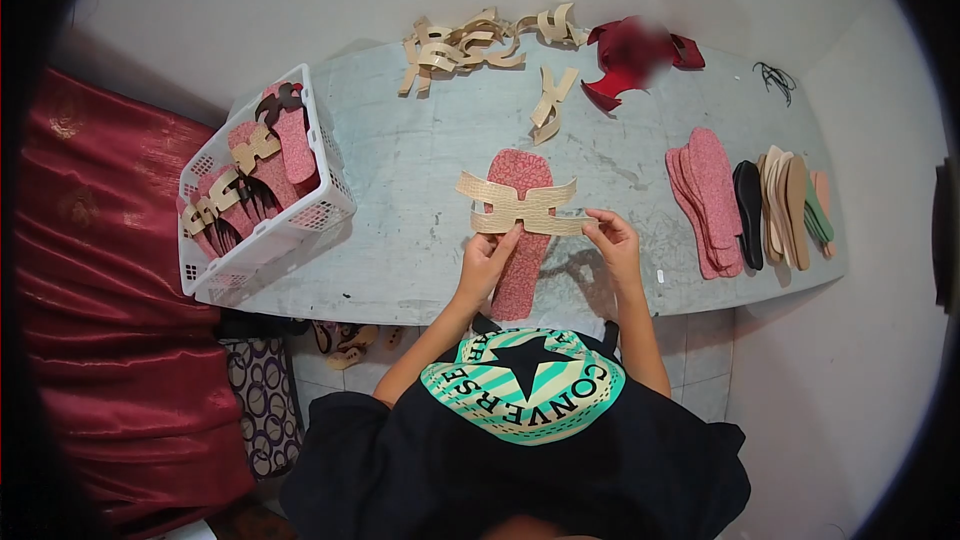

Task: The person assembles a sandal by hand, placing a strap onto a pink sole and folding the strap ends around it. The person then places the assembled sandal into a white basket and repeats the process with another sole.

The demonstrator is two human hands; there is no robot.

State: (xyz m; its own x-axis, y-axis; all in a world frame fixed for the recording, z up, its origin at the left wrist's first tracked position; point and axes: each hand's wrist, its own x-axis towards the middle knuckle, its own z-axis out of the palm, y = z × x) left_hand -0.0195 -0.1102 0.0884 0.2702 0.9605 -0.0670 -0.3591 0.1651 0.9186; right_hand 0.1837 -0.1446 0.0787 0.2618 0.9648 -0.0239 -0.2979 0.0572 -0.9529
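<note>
A cream, textured sandal strap (518,206) with a cut-out H-like shape lies across a pink patterned insole (518,290) in front of me. The insole points away from me on the table. My left hand (487,262) pinches the strap's lower band near its middle, thumb on top. At the strap's lower right end, my right hand (614,240) grips the tip between thumb and fingers. The strap's right end is lifted a little off the insole. Its upper arms spread free on both sides.
At left stands a white basket (345,202) of insoles and straps. Loose cream straps (465,45), a single strap (550,105) and red pieces (625,55) lie at the back. Pink insoles (703,202), a black sole (747,215) and tan soles (795,210) line the right.
</note>
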